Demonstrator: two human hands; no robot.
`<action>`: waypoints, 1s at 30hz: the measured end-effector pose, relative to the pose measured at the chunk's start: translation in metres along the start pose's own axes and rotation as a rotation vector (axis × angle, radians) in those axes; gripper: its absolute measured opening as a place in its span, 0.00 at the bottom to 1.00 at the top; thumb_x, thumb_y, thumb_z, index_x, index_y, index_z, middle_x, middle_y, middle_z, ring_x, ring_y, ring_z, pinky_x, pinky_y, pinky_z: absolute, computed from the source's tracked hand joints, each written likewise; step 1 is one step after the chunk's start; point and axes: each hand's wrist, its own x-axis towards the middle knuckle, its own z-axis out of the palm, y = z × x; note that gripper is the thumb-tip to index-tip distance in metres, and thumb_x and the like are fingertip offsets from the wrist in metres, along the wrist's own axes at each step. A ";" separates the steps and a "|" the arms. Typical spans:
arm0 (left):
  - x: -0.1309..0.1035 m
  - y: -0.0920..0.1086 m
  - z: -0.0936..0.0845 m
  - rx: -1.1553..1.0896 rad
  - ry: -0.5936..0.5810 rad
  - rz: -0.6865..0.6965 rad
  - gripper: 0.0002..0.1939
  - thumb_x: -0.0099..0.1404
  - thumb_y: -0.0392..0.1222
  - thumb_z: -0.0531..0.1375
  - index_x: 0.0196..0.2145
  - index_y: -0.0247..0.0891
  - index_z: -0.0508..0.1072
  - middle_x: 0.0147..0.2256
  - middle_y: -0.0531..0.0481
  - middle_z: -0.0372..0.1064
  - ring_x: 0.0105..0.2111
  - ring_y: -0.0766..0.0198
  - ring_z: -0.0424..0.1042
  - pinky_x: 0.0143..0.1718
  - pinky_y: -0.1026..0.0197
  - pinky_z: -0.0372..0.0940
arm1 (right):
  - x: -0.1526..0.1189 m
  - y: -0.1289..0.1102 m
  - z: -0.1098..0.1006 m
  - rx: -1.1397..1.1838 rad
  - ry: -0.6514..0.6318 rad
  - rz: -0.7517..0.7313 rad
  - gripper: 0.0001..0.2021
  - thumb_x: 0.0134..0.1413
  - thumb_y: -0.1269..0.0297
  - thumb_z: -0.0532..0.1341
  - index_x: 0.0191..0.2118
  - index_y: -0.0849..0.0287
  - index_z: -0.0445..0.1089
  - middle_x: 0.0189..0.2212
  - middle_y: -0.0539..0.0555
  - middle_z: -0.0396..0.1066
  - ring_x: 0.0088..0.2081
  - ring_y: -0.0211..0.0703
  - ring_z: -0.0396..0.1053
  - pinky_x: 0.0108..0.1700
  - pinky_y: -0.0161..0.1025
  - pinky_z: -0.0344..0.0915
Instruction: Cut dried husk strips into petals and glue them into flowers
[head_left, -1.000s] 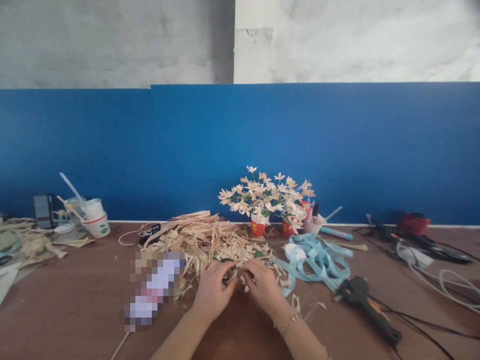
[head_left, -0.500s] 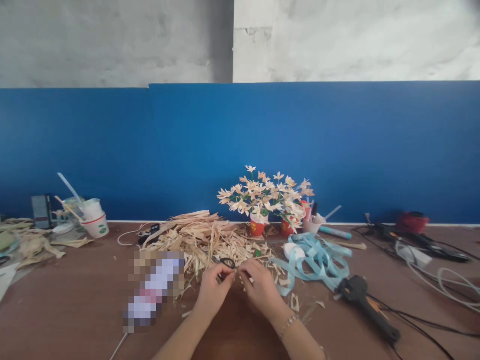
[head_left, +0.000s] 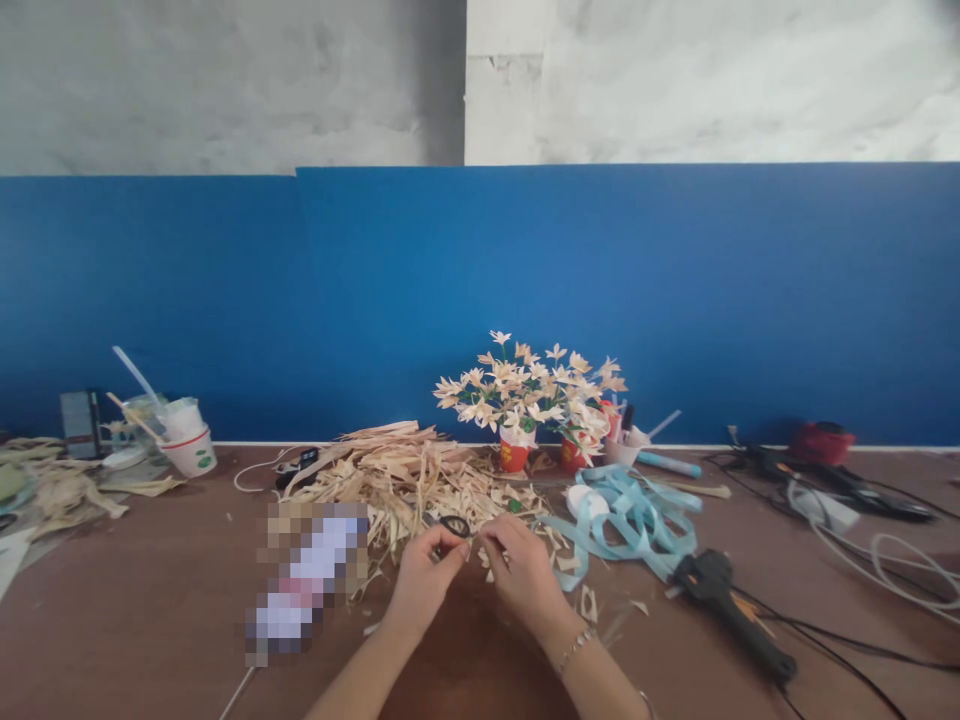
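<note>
Above the front of the table, my two hands almost meet at the fingertips. The thumb and fingers of my left hand (head_left: 426, 585) are pinched together. Opposite it, my right hand (head_left: 523, 580) is closed in a similar pinch, with a bracelet on the wrist. Whatever sits between the fingertips is too small to make out. Just behind my left fingertips shows a black ring-shaped handle (head_left: 454, 525), perhaps of scissors, partly hidden by the hand. Beyond it spreads a heap of dry, pale husk strips (head_left: 390, 470).
Flowers (head_left: 517, 385) of pale husk stand in red cups (head_left: 514, 457) at the back. Light-blue ribbon (head_left: 637, 520) lies tangled to the right, near a black glue gun (head_left: 735, 615) with cables. A pixelated object (head_left: 307, 585) is at left, a white cup (head_left: 191, 455) farther back.
</note>
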 end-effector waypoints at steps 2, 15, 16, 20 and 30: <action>0.000 0.000 -0.001 0.061 -0.002 0.048 0.09 0.56 0.43 0.57 0.22 0.36 0.69 0.20 0.54 0.64 0.23 0.67 0.63 0.27 0.65 0.58 | 0.000 0.002 0.000 0.004 0.019 -0.002 0.09 0.56 0.72 0.51 0.29 0.58 0.67 0.26 0.53 0.66 0.30 0.40 0.64 0.33 0.35 0.60; 0.006 0.003 -0.007 0.149 -0.052 0.143 0.13 0.59 0.43 0.54 0.21 0.36 0.70 0.22 0.52 0.67 0.26 0.64 0.65 0.29 0.65 0.57 | 0.000 0.012 -0.003 0.019 0.043 -0.096 0.07 0.56 0.72 0.53 0.34 0.57 0.67 0.30 0.54 0.67 0.33 0.42 0.65 0.36 0.38 0.64; 0.006 0.002 -0.007 0.145 -0.050 0.147 0.12 0.59 0.42 0.54 0.22 0.36 0.70 0.22 0.52 0.67 0.25 0.64 0.65 0.29 0.65 0.57 | 0.000 0.011 -0.002 0.006 0.044 -0.107 0.07 0.56 0.72 0.53 0.37 0.57 0.67 0.32 0.55 0.68 0.35 0.43 0.66 0.38 0.39 0.64; 0.004 0.003 -0.006 0.114 -0.032 0.153 0.10 0.58 0.41 0.55 0.22 0.36 0.70 0.23 0.51 0.67 0.26 0.65 0.64 0.29 0.65 0.57 | 0.000 0.009 -0.002 -0.064 0.009 -0.148 0.08 0.56 0.72 0.53 0.39 0.57 0.66 0.35 0.56 0.69 0.39 0.45 0.64 0.42 0.42 0.61; 0.002 0.002 0.001 -0.140 -0.143 -0.138 0.10 0.55 0.44 0.56 0.21 0.37 0.66 0.18 0.58 0.57 0.18 0.71 0.53 0.21 0.68 0.50 | 0.002 0.001 -0.006 -0.202 0.008 -0.144 0.07 0.57 0.73 0.53 0.31 0.58 0.66 0.27 0.51 0.69 0.33 0.41 0.62 0.37 0.39 0.49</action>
